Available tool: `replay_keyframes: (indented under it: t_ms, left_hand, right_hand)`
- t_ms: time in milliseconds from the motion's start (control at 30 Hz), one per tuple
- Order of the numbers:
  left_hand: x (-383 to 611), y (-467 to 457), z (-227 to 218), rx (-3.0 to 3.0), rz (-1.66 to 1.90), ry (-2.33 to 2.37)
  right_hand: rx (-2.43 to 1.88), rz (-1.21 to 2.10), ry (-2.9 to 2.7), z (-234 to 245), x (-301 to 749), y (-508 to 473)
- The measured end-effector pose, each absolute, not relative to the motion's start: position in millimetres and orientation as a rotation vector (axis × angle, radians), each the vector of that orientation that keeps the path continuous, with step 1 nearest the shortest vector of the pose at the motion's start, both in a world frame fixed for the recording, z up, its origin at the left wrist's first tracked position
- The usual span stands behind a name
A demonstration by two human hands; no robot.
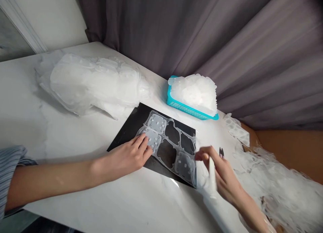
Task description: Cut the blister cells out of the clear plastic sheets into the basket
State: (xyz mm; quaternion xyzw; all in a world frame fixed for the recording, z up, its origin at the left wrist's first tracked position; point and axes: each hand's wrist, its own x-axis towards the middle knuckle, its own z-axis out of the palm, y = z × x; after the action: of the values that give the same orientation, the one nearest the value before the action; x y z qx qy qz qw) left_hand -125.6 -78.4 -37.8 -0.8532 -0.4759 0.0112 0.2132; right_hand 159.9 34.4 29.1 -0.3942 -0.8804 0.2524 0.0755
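Observation:
A clear silicone sheet (168,140) of moulded pads lies on a black mat (131,127) on the white marble table (75,132); some of its cells are empty holes. My left hand (127,155) rests on the sheet's left edge with its fingers curled down on a pad. My right hand (219,174) hovers at the sheet's right edge, fingers closed round a translucent white piece (211,174) that looks like one of the pads.
A teal basket (188,108) heaped with translucent pieces stands behind the mat. A big clear bag of sheets (93,83) lies at the back left. Silicone scrap (280,186) is piled on the right, beside small black snips (221,153). A grey curtain hangs behind.

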Motion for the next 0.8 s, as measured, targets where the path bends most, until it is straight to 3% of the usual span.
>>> replay_keyframes:
  t_ms: [333,500,800]
  left_hand:
    - [-118,-96,-19,-2.449,-0.088,-1.639]
    - [-102,-77,-33,-2.262,-0.173,-1.907]
    - [-98,-81,-48,-2.189,-0.175,-1.845]
  right_hand:
    - [-0.787,1.278,-2.326,-9,44,66]
    - [-0.644,1.179,-2.432,-21,34,59]
    - [-0.419,0.983,-2.53,-24,38,53]
